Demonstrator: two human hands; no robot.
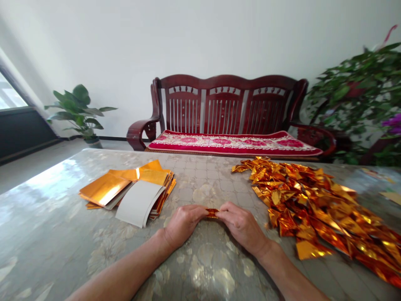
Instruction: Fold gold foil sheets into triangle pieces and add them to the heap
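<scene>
Between my two hands is a small folded piece of gold foil paper, just above the middle of the table. My left hand pinches its left end, and my right hand pinches its right end. The fingertips cover both ends, so only the shiny middle shows. To the left lies a stack of gold foil sheets, some turned with the pale grey back up. On the right spreads a large heap of folded gold foil pieces.
The table has a glossy, floral-patterned cover. A clear plastic bag lies at its right side. Behind stands a dark red wooden bench with a red patterned cushion. Potted plants flank the bench.
</scene>
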